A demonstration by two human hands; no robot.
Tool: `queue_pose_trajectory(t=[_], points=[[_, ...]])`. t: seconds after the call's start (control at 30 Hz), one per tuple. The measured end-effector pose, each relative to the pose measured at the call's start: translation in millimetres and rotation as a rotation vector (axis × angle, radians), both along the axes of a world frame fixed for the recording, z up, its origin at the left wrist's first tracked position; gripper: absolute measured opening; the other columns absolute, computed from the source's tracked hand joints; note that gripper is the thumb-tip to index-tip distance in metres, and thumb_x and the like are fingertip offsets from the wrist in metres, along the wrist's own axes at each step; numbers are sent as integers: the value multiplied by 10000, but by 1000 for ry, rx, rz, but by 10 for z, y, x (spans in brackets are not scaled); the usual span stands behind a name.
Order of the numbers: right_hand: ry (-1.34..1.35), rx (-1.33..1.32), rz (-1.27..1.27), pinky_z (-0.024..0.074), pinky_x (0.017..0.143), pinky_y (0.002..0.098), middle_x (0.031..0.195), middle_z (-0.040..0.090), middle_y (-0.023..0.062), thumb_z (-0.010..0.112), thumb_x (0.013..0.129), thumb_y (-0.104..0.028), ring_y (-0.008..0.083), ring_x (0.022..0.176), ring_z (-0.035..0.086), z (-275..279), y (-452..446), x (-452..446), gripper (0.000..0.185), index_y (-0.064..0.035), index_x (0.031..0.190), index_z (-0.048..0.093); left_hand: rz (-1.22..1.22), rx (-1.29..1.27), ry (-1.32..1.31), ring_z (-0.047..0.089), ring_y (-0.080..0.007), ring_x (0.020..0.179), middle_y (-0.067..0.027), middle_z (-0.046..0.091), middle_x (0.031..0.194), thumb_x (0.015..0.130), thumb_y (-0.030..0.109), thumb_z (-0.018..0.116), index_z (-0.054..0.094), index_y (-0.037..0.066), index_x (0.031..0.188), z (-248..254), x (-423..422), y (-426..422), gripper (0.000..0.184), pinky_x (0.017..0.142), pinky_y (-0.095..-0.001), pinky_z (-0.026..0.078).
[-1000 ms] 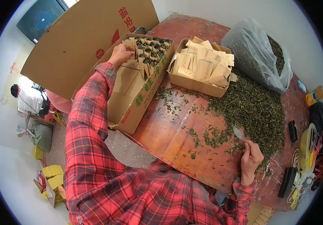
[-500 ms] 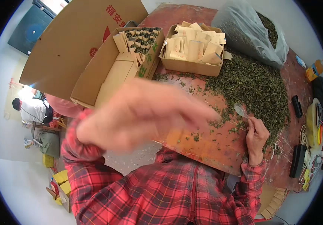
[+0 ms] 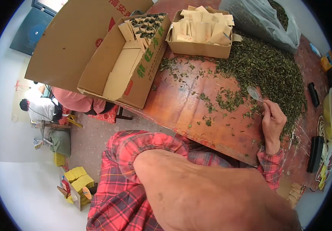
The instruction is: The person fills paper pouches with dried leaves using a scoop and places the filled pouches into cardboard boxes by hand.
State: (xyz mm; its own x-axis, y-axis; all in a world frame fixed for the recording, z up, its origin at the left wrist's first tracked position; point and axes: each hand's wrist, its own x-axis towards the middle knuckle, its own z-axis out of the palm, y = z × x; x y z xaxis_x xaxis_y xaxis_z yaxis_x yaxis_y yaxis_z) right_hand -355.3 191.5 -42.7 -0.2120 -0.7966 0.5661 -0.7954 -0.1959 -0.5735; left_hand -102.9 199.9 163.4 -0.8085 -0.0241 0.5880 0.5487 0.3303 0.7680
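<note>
My right hand (image 3: 274, 121) grips the handle of a clear plastic spoon (image 3: 254, 93) at the edge of a big heap of dried, dark green leaves (image 3: 268, 73). The spoon's bowl points up and left over loose leaves on the red table (image 3: 173, 96). My left hand (image 3: 227, 196) is very close to the camera, its back and wrist stretched across my lap toward the lower right. Its fingers are hidden, so I cannot see whether they hold anything. Near its far end, at the lower right, are several brown paper packets (image 3: 296, 192).
A long cardboard box (image 3: 150, 67) holds upright leaf-filled packets at its far end. Beside it, a smaller carton (image 3: 200, 49) is packed with paper packets. A grey plastic bag (image 3: 258, 23) of leaves lies behind the heap. Two people (image 3: 40, 109) sit at the left.
My left hand has swung from above the table's left part down to the lower right, across my lap. My right hand keeps the spoon, and the view has shifted slightly.
</note>
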Motion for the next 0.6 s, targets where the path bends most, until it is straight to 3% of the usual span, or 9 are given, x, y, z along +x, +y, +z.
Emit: queue_pose_trajectory(t=[0.3, 0.4, 0.6], points=[[-41, 14, -1, 505, 602, 275, 853, 718, 64, 699, 1025, -2, 114, 665, 637, -26, 5, 4, 82, 18, 1076, 760, -54, -56, 46, 739, -269, 919, -105, 771, 999, 866, 47, 681, 775, 35, 1139, -143, -212, -70, 289, 812, -381, 606], [-46, 11, -19, 502, 619, 312, 828, 699, 107, 718, 989, 19, 196, 671, 664, -9, 3, 20, 74, -1, 1047, 759, -41, -79, 43, 741, -280, 927, -108, 773, 1008, 846, 43, 694, 775, 46, 1139, -182, -251, -111, 304, 811, -386, 608], [-42, 14, -24, 502, 618, 318, 827, 691, 112, 719, 985, 23, 193, 672, 662, 15, 9, 28, 74, 2, 1047, 756, -15, -124, 18, 746, -300, 942, -112, 777, 1027, 807, 34, 720, 777, 68, 1140, -234, -248, -260, 340, 809, -398, 612]])
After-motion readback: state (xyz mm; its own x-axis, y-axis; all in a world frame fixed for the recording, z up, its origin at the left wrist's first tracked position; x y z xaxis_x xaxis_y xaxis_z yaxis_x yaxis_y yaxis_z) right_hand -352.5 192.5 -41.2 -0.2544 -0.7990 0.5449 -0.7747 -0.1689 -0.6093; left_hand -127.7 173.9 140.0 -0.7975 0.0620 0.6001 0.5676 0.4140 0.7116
